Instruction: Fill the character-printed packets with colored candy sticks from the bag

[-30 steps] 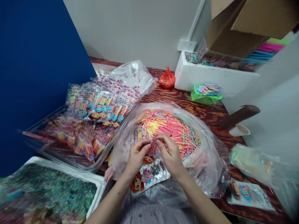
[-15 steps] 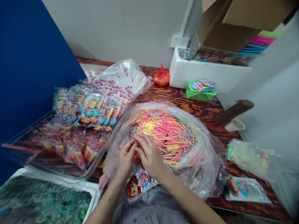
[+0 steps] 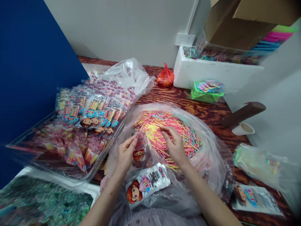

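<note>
My left hand pinches a small clear packet printed with a cartoon face, held upright with coloured sticks inside. My right hand hovers over a heap of pink, yellow and green sticks with its fingers spread and slightly curled, holding nothing I can see. The heap lies in an open clear plastic bag. A flat stack of empty printed packets rests near my lap, just below both hands.
A clear tray of filled packets stands at the left. A white foam box, green basket, orange bag, brown tube and paper cup sit behind and right. Another foam box is at lower left.
My hands were together on the packet; my right hand has let go and moved right onto the stick heap, while my left hand keeps the packet.
</note>
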The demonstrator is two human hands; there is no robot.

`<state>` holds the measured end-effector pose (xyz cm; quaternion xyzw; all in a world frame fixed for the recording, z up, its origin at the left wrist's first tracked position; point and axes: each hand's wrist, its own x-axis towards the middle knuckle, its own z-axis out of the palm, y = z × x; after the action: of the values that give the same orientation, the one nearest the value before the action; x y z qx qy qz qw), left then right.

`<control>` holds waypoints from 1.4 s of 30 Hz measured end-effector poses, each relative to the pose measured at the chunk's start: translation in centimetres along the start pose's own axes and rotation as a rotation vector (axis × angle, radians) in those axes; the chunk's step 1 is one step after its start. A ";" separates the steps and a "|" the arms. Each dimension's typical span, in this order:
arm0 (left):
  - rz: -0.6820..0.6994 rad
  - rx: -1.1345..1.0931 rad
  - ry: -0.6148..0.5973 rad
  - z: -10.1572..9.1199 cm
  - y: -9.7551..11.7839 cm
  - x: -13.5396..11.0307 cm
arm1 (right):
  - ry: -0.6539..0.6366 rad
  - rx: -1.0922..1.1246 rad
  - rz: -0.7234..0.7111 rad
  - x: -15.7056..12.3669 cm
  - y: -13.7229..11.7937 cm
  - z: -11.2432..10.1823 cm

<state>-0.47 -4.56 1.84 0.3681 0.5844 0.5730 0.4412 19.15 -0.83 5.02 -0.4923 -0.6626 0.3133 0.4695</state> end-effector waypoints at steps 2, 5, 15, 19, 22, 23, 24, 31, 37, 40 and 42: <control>-0.036 -0.026 -0.036 0.3 0.0 -0.4 | -0.029 0.014 -0.097 0.2 -1.9 0.7; -0.041 -0.069 -0.071 0.5 -0.1 -0.8 | -0.083 0.010 -0.184 0.2 -3.4 2.0; -0.103 -0.233 -0.051 -0.9 -1.0 -1.1 | -0.283 0.006 -0.116 -1.8 -3.7 5.2; -0.159 -0.350 0.078 -1.6 -2.5 0.6 | -0.136 -0.019 -0.016 -1.6 -0.7 3.7; -0.133 -0.346 0.130 -1.6 -3.6 2.2 | -0.114 -0.415 0.069 -0.9 3.0 1.7; -0.125 -0.321 0.134 -1.5 -3.9 2.6 | -0.139 -0.549 0.077 -0.7 3.9 1.2; -0.116 -0.285 0.135 -1.4 -4.2 2.8 | -0.174 -0.664 0.071 -0.6 4.6 0.8; 0.041 0.055 0.141 -0.9 -4.0 0.2 | -0.339 -1.135 -0.066 -1.1 4.4 2.0; 0.075 0.249 0.053 -1.7 -2.0 -2.0 | -0.403 -1.174 -0.115 -0.3 4.7 2.1; 0.065 0.216 0.031 -2.0 -1.4 -2.2 | -0.371 -1.040 -0.047 0.3 5.5 1.2; 0.076 0.207 0.024 -2.0 -1.1 -2.2 | -0.305 -0.833 0.063 0.8 6.0 0.5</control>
<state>-1.56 -7.43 0.85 0.4268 0.6313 0.5301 0.3719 20.78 1.91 -0.18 -0.6077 -0.7785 0.1029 0.1184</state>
